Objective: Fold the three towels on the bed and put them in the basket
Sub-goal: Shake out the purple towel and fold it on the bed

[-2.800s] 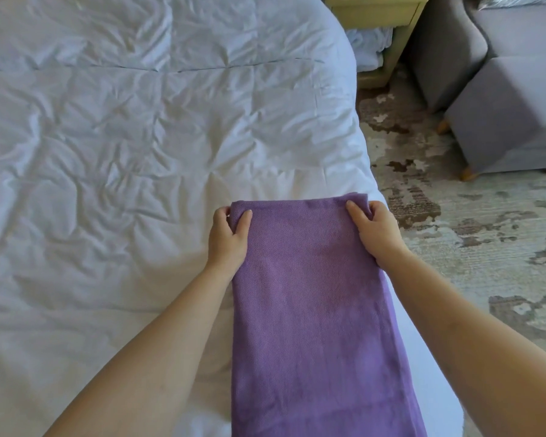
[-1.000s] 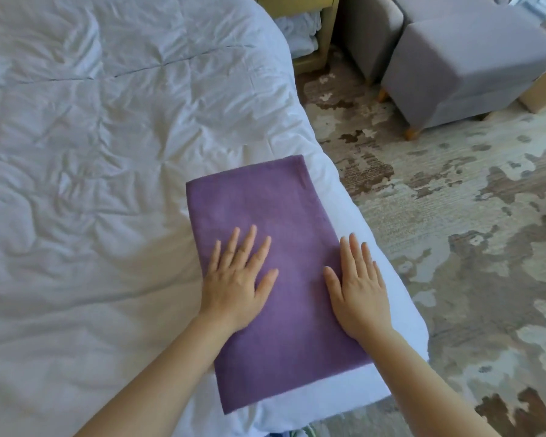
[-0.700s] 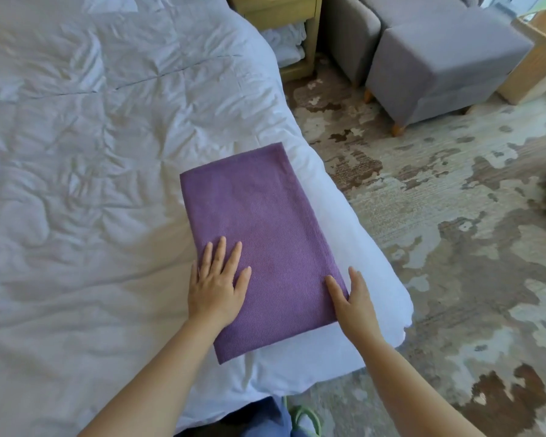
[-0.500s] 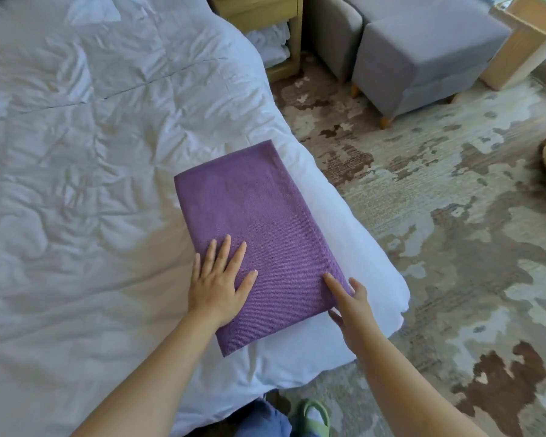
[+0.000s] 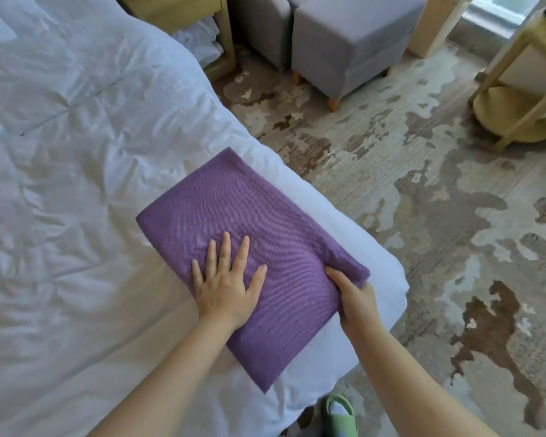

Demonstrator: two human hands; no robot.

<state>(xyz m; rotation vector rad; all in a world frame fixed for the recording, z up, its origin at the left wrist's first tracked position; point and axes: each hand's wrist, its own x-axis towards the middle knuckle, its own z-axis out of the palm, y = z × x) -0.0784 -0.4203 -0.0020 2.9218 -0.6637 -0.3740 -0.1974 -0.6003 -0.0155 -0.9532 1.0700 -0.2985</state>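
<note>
A big bed with a white crinkly quilt point(image 5: 76, 184) fills the left side of the picture. A tan rug with brown and pale blotches point(image 5: 423, 216) covers the floor on the right side. Two grey square cloth footstools point(image 5: 353, 42) stand on the rug at the top middle, close together. A tall pale wooden bin point(image 5: 435, 23) stands just to the right of them, at the top edge. A yellow round wooden stand point(image 5: 517, 111) sits at the upper right. A purple folded towel point(image 5: 249, 216) lies flat on the bed near its right edge, in the middle of the picture, with one corner pointing to the bottom. The left hand point(image 5: 226, 288) lies flat on top of the towel with its fingers spread wide. The right hand point(image 5: 355, 298) pinches the towel's right edge, with the thumb on top and the other fingers tucked under the cloth, where they are hidden. A green slipper point(image 5: 339, 411) peeks out on the floor at the bottom, between the two arms.
</note>
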